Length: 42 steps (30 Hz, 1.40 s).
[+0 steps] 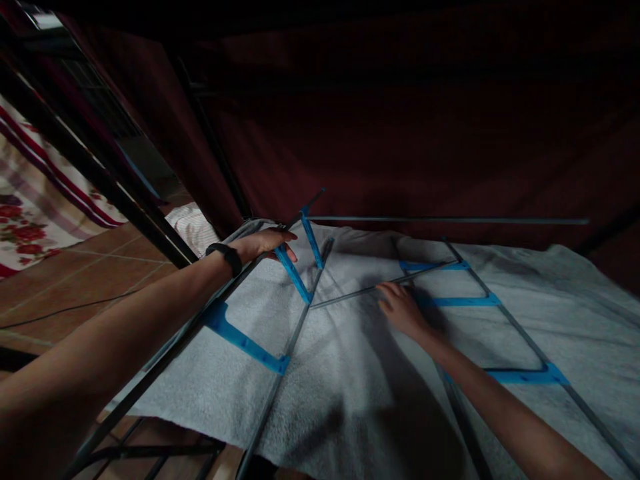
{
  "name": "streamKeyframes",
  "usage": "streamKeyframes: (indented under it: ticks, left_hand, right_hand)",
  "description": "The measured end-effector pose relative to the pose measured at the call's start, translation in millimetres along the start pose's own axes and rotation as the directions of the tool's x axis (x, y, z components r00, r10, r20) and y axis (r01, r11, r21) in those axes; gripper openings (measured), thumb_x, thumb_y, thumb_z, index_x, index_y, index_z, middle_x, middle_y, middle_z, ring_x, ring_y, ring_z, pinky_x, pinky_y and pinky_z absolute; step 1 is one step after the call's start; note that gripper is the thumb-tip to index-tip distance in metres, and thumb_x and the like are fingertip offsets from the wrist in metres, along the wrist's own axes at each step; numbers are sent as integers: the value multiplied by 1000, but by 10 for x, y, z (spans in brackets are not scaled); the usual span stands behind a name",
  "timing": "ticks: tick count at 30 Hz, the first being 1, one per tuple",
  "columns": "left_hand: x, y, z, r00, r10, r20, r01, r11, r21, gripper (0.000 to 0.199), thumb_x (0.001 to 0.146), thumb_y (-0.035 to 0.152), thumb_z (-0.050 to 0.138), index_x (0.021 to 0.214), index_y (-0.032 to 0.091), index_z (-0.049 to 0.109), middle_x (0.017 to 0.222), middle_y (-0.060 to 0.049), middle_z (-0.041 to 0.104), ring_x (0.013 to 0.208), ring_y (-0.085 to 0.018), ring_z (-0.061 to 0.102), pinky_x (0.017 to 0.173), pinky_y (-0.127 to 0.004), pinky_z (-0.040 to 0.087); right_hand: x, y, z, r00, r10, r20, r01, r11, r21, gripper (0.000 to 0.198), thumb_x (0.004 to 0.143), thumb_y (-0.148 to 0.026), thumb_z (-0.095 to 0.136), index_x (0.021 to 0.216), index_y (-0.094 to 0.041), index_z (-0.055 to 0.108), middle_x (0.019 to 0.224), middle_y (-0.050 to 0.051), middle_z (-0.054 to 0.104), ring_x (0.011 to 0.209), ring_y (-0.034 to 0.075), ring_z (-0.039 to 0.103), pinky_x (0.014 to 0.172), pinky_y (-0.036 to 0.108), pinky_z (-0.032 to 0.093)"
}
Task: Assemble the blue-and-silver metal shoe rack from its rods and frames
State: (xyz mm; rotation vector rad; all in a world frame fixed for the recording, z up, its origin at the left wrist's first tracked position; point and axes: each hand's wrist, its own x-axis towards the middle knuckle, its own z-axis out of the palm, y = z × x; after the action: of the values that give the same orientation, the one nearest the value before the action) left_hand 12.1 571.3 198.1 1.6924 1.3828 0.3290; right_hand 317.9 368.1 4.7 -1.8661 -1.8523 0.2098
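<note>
Touching the hands (267,244), blue bracket (294,276) at left, thin rod (347,294) at right.

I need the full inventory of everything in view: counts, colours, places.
Spread cloth: 1, grey, centre to right.
Left crosspieces: 3, blue, left of centre.
Right crosspieces: 3, blue, right of centre.
Slanting rod: 1, grey, between both groups.
Back rod: 1, grey, near spread cloth's far edge.
Other rods: several, greyish, with crosspieces.
Curtain: count unclear, dark red, background.
Framework bars: several, black, left, bottom left.
Flowered fabric: 1, red-white, far left.
Striped cloth: 1, whitish, back left.
Tiled floor: 1, brown, left.
Cable: 1, dark, on floor.
Wristband: 1, black, left wrist.
Left hand: 1, bare, at left crosspiece.
Right hand: 1, bare, at slanting rod.
</note>
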Motion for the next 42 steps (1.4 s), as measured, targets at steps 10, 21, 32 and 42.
streamKeyframes:
  ticks: [10,21,32,42]
  left_hand:
    - [58,-32,12,999,-34,12,34,999,-2,51,86,41,59,130,16,56,72,-8,75,82,-25,74,66,-28,58]
    - [137,-124,-60,997,2,77,-1,1000,-12,57,86,40,58,138,18,51,75,-9,76,85,-26,74,69,-30,59]
    - [172,-161,-75,997,-9,70,11,999,-31,58,83,42,61,135,18,53,78,-9,77,90,-25,73,78,-34,58]
    - [146,-180,-103,996,-31,82,39,995,-89,58,87,43,60,138,20,50,72,-7,75,82,-26,74,84,-39,57]
  right_hand:
    - [619,-624,555,867,-338,366,457,831,-317,30,98,-14,38,111,-20,65,112,10,62,104,23,59,99,37,40]
    - [1064,-181,-30,945,-96,311,241,850,-468,37,102,-22,28,118,-16,60,118,15,65,100,27,64,83,37,45]
    - [1485,-372,343,959,-81,271,196,881,-432,38,104,-35,31,120,-18,61,123,12,66,105,24,66,85,32,47]
    - [1423,-282,401,948,-101,301,225,884,-411,40,104,-36,30,120,-19,63,124,12,66,107,23,65,86,31,45]
